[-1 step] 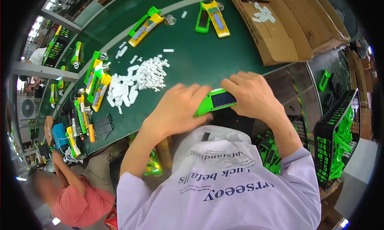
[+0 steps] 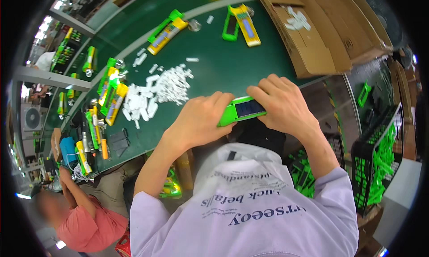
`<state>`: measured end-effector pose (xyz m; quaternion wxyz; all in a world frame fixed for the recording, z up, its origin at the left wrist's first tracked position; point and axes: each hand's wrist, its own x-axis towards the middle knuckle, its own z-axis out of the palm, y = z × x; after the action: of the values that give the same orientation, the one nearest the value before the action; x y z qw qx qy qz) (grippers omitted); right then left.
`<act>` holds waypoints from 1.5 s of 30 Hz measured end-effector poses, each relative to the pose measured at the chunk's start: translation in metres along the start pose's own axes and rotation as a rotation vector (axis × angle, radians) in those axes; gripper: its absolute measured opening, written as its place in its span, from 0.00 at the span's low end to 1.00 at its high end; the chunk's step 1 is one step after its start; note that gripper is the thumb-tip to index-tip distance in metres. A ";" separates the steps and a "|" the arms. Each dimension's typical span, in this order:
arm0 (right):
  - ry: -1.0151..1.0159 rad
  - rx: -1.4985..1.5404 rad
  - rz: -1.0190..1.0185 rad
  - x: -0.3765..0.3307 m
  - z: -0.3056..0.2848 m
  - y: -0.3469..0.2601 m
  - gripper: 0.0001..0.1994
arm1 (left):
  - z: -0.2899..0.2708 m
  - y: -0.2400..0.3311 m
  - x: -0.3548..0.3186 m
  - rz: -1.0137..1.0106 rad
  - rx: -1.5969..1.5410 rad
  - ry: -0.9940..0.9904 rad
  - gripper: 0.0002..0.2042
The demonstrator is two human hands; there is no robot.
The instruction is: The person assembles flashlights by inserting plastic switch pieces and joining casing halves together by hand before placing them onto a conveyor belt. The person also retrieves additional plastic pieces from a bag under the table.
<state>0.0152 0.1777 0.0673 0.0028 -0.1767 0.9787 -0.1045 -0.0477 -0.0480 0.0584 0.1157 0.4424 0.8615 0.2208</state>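
Observation:
Between my two hands is a bright green flashlight casing point(image 2: 241, 110) with a dark rectangular panel, held over the near edge of the table. The fingers of my left hand point(image 2: 203, 116) close round its left end. My right hand point(image 2: 283, 102) grips the opposite end, thumb beside the panel. The casing's far side and most of my fingertips are hidden. Left of my hands, small white plastic parts point(image 2: 173, 86) lie heaped on the green table point(image 2: 214, 73), with larger white pieces point(image 2: 142, 102) beside them.
Opened yellow and green flashlights point(image 2: 246, 26) lie along the table's far side. At the far right stands a cardboard box point(image 2: 313, 49) holding white pieces. Black crates point(image 2: 375, 158) of green parts stand at right. A person in a red shirt point(image 2: 91, 225) sits at left.
The table and its contents have shifted slightly right and down in the view. Both hands keep their grip on the casing.

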 end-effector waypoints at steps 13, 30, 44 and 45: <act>0.650 0.161 0.372 0.025 0.124 0.066 0.22 | -0.146 -0.361 0.100 -0.832 -0.385 0.850 0.25; 0.665 0.244 0.416 0.034 0.120 0.081 0.15 | -0.079 -0.406 0.408 -0.492 0.068 0.535 0.28; 0.694 0.228 0.434 0.036 0.114 0.091 0.12 | -0.049 -0.299 0.452 -0.649 0.102 0.328 0.35; 0.703 0.228 0.439 0.035 0.114 0.091 0.12 | -0.048 -0.285 0.452 -0.650 0.239 0.367 0.37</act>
<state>-0.0440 0.2258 -0.0614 -0.2890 0.0837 0.9168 -0.2626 -0.5320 0.1609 -0.0393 -0.0289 0.1099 0.9827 0.1460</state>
